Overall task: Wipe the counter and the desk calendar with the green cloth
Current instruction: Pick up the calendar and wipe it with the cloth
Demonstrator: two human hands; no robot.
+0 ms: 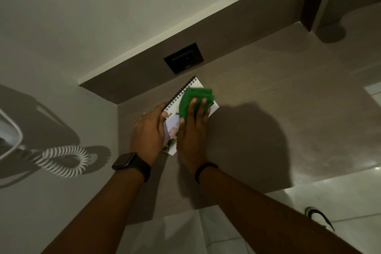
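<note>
**Open to the right, boxed in at left and rear**

Bare counter right of the desk calendar: wide, unobstructed. Rear blocked by the backsplash with its black wall socket. Left closed off by the side wall, coiled white cord hanging there.

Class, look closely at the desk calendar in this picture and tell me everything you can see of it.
The desk calendar is a white, paper-like booklet bound by a black spiral wire along its far edge. Its printed face shows "2026" and a pale picture with green patches. It lies on the wood-grain counter near the wall corner. The left hand grips its left side; the right hand presses the green cloth onto it.
</note>
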